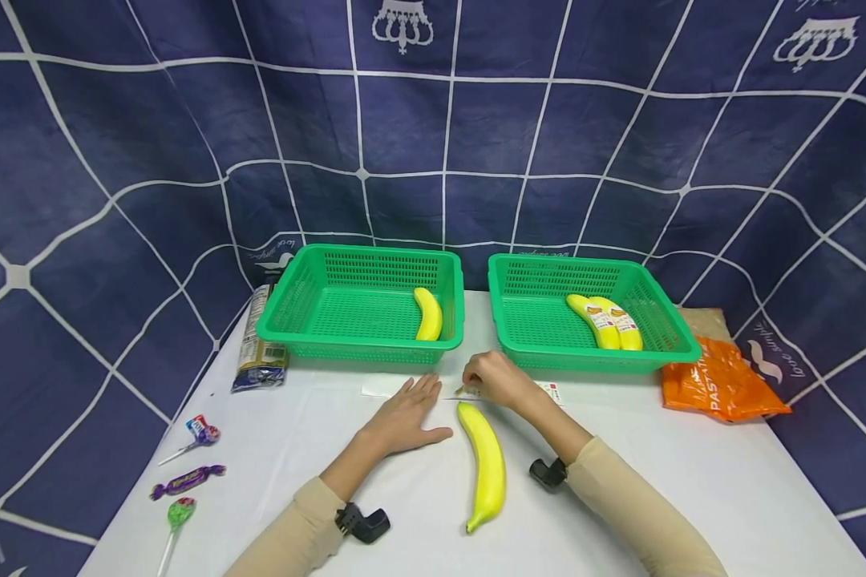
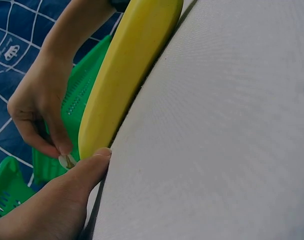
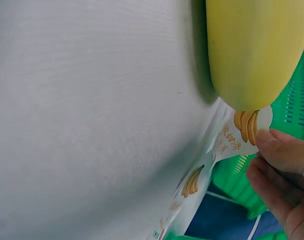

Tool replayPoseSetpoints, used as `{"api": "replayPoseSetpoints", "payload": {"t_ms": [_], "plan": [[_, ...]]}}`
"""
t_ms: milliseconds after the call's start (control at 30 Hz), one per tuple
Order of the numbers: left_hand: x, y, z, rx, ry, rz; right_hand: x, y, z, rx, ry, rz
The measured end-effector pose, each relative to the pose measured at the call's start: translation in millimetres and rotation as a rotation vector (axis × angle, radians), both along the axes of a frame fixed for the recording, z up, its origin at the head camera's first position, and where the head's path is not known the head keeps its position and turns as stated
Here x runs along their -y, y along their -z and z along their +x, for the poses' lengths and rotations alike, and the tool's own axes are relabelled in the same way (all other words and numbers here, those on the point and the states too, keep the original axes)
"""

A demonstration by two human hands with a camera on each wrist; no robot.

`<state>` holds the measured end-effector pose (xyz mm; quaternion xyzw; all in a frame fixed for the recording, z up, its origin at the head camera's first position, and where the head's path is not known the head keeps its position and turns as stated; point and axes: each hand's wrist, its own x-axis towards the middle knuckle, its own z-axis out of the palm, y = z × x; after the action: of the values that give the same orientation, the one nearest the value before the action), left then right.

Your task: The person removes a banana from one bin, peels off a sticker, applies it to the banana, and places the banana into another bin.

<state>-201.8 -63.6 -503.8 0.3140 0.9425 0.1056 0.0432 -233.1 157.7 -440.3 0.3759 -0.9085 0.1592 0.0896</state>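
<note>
A single yellow banana (image 1: 485, 469) lies lengthwise on the white table between the forearms. My right hand (image 1: 496, 378) pinches the edge of a banana-printed sticker (image 3: 235, 134) between thumb and fingers, just past the banana's far tip. That sticker is partly lifted from a white backing strip (image 1: 378, 385), which carries another printed sticker (image 3: 192, 182). My left hand (image 1: 404, 418) rests flat on the table, fingers straight, their tips by the strip and the thumb pointing toward the banana. In the left wrist view, the left thumb (image 2: 94, 167) appears near the banana's end; contact is unclear.
A left green basket (image 1: 361, 346) holds one plain banana (image 1: 428, 314). The right green basket (image 1: 592, 361) holds two labelled bananas (image 1: 606, 322). An orange pasta bag (image 1: 722, 381) and a dark-ended packet (image 1: 260, 344) flank them. Wrapped sweets (image 1: 188, 481) and lollipops (image 1: 180, 513) lie left.
</note>
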Motion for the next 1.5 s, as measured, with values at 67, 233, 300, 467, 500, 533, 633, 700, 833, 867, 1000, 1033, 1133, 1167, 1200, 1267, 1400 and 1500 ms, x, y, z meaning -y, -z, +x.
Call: {"api": "replayPoseSetpoints", "payload": {"t_ms": [67, 233, 300, 467, 500, 533, 633, 700, 833, 867, 1000, 1033, 1133, 1167, 1200, 1267, 1400, 1500], "plan": [[-0.2, 1.0, -0.1, -0.003, -0.001, -0.001, -2.4, -0.5, 2.7, -0.005, 0.014, -0.006], [0.1, 1.8, 1.6, -0.022, -0.004, 0.007, -7.5, -1.8, 10.1, -0.015, 0.066, -0.016], [0.4, 1.8, 2.1, -0.03, -0.005, 0.004, -9.8, -2.6, 12.8, -0.024, 0.089, -0.03], [0.3, 1.2, 1.9, -0.037, -0.005, 0.005, -16.8, -6.0, 17.7, -0.037, 0.133, -0.119], [0.1, 1.3, 1.5, -0.039, -0.004, 0.007, -18.4, -7.0, 18.5, -0.036, 0.139, -0.142], [-0.1, 1.4, 1.2, -0.041, -0.002, 0.007, -20.2, -7.8, 19.4, -0.038, 0.148, -0.16], [-0.6, 2.2, -0.2, -0.047, 0.005, 0.005, -25.6, -9.9, 22.5, -0.062, 0.169, -0.199], [-0.6, 3.1, -1.1, -0.051, 0.009, -0.006, -29.0, -11.6, 25.1, -0.08, 0.185, -0.224], [-0.3, 2.8, -1.2, -0.059, 0.007, 0.0, -33.2, -14.5, 29.1, -0.111, 0.207, -0.247], [-0.3, 2.7, -1.3, -0.062, 0.007, 0.005, -33.6, -15.4, 30.0, -0.11, 0.211, -0.252], [-0.6, 2.6, -1.4, -0.088, -0.001, 0.008, -33.6, -18.0, 35.3, -0.085, 0.23, -0.263], [-0.9, 2.2, -1.5, -0.096, -0.002, 0.004, -33.6, -18.6, 36.9, -0.079, 0.236, -0.266], [-2.0, 0.9, -2.7, -0.127, 0.0, -0.004, -33.4, -21.3, 40.8, -0.071, 0.257, -0.272], [-2.8, -0.2, -2.7, -0.136, -0.001, 0.002, -33.4, -22.5, 41.9, -0.075, 0.263, -0.274], [-4.0, -2.0, -2.0, -0.133, 0.0, 0.024, -33.6, -23.7, 43.0, -0.078, 0.267, -0.276], [-7.6, -4.5, 1.4, -0.106, -0.007, 0.078, -34.3, -26.1, 45.2, -0.087, 0.27, -0.279], [-17.4, -8.6, 18.4, 0.018, -0.041, 0.243, -36.6, -28.8, 50.3, -0.098, 0.261, -0.284], [-24.7, -10.8, 35.0, 0.088, -0.05, 0.318, -39.0, -30.2, 55.0, -0.102, 0.257, -0.292]]}}
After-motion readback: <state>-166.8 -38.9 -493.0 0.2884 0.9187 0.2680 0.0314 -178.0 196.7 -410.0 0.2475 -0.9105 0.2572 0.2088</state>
